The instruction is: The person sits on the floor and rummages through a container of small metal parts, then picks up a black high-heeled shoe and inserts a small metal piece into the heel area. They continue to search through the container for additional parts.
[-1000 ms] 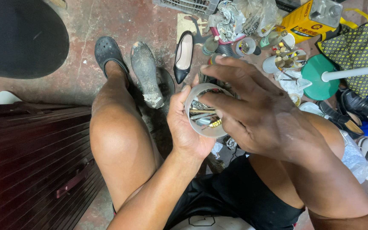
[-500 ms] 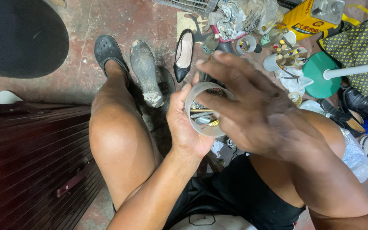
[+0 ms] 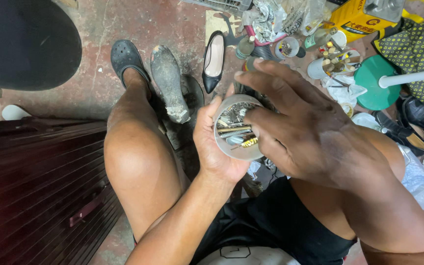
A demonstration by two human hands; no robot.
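My left hand (image 3: 212, 142) cradles a small round grey container (image 3: 236, 149) full of nails, screws and small metal bits, held above my lap. My right hand (image 3: 300, 127) lies over the container's right side, with the fingertips dipped among the metal pieces inside. I cannot tell whether the fingers pinch one piece. I sit with bare knees spread, my left knee (image 3: 133, 157) to the left of the container.
On the stained concrete floor ahead lie a dusty shoe last (image 3: 169, 83), a black high-heeled shoe (image 3: 213, 60), a black clog (image 3: 126, 58) on my foot, small tubs and bottles (image 3: 290, 48), a green round base (image 3: 374, 81) and a yellow box (image 3: 354, 22). Dark wooden furniture (image 3: 35, 186) stands at left.
My right hand's fingers have shifted slightly within the container. The left hand keeps holding it in nearly the same place.
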